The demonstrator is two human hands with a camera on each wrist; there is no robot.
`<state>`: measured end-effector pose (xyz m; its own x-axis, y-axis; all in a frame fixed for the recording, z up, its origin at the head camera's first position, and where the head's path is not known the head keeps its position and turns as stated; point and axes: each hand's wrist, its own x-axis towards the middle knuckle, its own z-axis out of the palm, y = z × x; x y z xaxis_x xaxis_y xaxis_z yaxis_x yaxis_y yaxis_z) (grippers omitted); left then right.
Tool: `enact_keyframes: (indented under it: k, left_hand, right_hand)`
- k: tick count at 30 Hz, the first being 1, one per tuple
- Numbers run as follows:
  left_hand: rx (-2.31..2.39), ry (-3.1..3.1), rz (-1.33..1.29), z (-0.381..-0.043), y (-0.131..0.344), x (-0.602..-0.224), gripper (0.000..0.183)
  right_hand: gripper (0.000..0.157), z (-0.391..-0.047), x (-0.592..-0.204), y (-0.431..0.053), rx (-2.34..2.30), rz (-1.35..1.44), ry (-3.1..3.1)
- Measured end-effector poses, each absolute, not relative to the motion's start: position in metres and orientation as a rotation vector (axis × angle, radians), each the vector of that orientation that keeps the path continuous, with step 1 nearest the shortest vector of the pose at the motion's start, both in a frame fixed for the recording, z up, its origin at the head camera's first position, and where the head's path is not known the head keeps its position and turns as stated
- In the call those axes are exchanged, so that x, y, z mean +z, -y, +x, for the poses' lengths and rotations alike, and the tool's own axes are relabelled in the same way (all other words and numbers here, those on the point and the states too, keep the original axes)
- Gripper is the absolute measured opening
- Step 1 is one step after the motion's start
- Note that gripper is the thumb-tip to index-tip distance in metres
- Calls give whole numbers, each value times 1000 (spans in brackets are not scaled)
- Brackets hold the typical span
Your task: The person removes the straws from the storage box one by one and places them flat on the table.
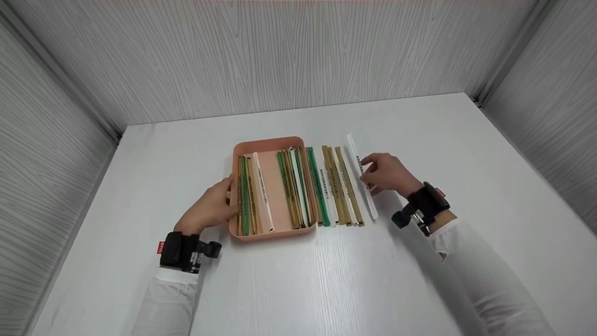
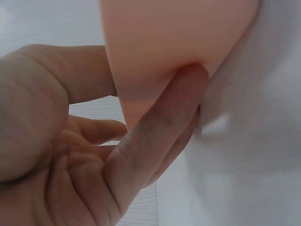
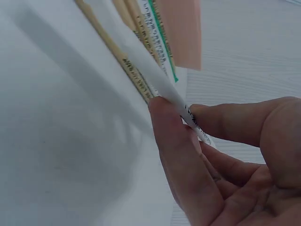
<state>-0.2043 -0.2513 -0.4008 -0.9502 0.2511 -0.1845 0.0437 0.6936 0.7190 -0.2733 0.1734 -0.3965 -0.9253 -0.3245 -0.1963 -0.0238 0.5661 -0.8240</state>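
My left hand grips the left wall of a salmon-pink tray, thumb over the rim. In the left wrist view, fingers press the tray's smooth outer side. To the right, my right hand pinches a slim white paper-wrapped stick with dark print, thin as a drinking straw. The right wrist view has this white stick between thumb and fingers, slanting across a tan stick. Inside the tray, wrapped sticks stand in a left group and a right group, with bare tray floor between.
Beside the tray's right wall, several green, white and tan wrapped sticks lie in a row on the white table. Grey wood-grain panels rise behind the table and at both sides.
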Motion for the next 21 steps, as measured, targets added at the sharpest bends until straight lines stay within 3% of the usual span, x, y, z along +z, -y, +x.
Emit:
enact_keyframes:
  k: [21]
  left_hand:
    - [1076, -2651, 238, -206, 252, -402, 90]
  right_hand:
    - [37, -273, -414, -153, -981, -313, -2725]
